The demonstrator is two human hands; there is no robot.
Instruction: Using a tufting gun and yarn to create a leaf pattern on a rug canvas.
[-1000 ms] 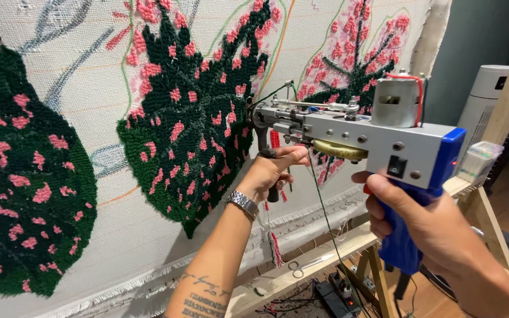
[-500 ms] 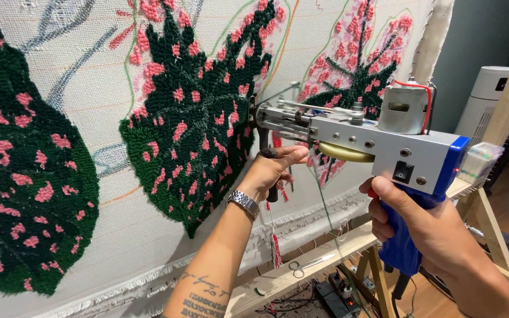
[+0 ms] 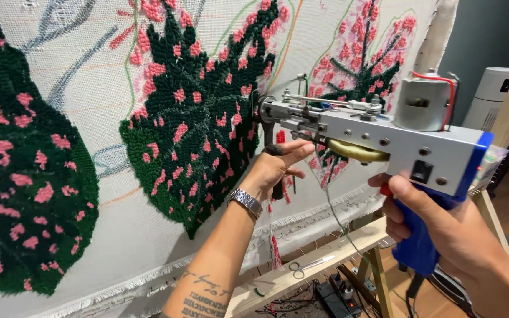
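Grey metal tufting gun with blue handle (image 3: 384, 138): right hand (image 3: 443, 229) wrapped tight on the handle, left hand (image 3: 278, 168) gripping its black front handle, nose against white tufting cloth (image 3: 89, 118).

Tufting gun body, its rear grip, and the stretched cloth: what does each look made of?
Tufting gun body: grey matte metal, judging by flat plates and screw heads. Rear grip, held by the right hand: glossy blue, probably plastic. Cloth: off-white woven fabric with visible grid weave; the leaf shapes are looped yarn pile.
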